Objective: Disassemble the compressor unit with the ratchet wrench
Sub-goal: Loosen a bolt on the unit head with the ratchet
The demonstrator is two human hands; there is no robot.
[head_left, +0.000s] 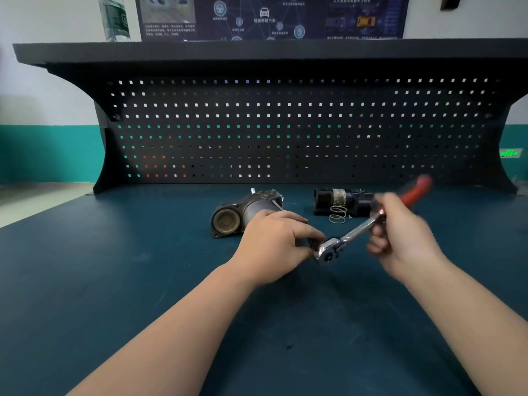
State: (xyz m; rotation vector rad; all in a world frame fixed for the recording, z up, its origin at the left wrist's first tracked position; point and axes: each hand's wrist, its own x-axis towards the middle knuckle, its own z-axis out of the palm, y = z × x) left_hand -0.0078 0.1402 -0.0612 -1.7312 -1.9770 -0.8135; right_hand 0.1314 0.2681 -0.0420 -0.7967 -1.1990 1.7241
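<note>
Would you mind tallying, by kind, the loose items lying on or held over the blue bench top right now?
Ratchet wrench, held in both hands: 1
Metal housing part, grey: 1
Black cylindrical part: 1
Coil spring: 1
Total: 4

The left hand pinches the wrench head; the right hand grips the handle.

Workshop: pegboard-backed workbench
</note>
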